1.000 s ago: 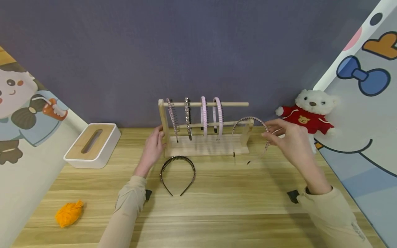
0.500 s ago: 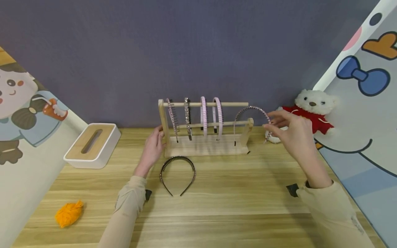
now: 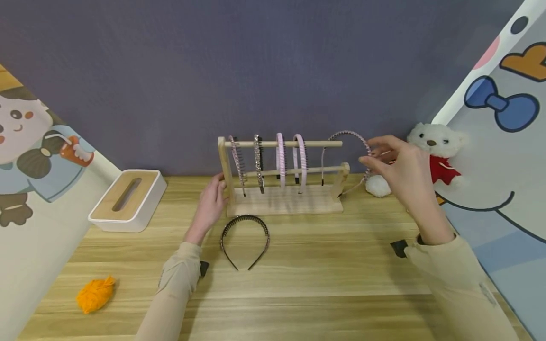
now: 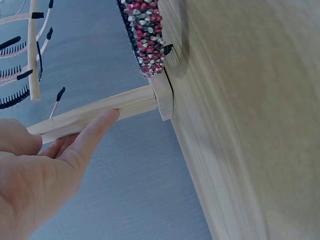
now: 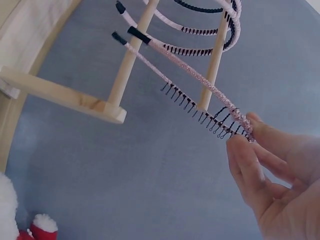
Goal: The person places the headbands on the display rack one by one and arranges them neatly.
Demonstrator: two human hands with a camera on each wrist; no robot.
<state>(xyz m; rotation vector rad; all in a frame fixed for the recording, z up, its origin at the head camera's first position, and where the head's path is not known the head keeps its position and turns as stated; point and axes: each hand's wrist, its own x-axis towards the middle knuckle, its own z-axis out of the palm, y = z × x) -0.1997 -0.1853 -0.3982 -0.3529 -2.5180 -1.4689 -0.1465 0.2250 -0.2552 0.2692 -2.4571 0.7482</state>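
A wooden headband rack (image 3: 283,204) stands at the back of the table, with several pink and glittery headbands on its rods. My left hand (image 3: 211,199) holds the rack's left upright (image 4: 135,101), fingers and thumb on either side of it in the left wrist view. Between the thumb and fingers of my right hand (image 3: 403,170) is a thin pink beaded headband (image 5: 192,75) with dark comb teeth. Its loop is at the open right end of the top rod (image 3: 328,143), and its black tips point toward the rack. A dark glittery headband (image 3: 245,218) lies in front of the rack.
A white tissue box with a wooden lid (image 3: 128,199) is at the left. Nearer the front lies an orange bundle (image 3: 95,294). A white teddy bear in a red sweater (image 3: 437,142) sits behind my right hand. A dark wall (image 3: 273,71) rises behind the rack.
My right hand has risen, lifting the pink beaded headband from beside the rack's lower rod up to the top rod's height. My left hand stays on the upright.
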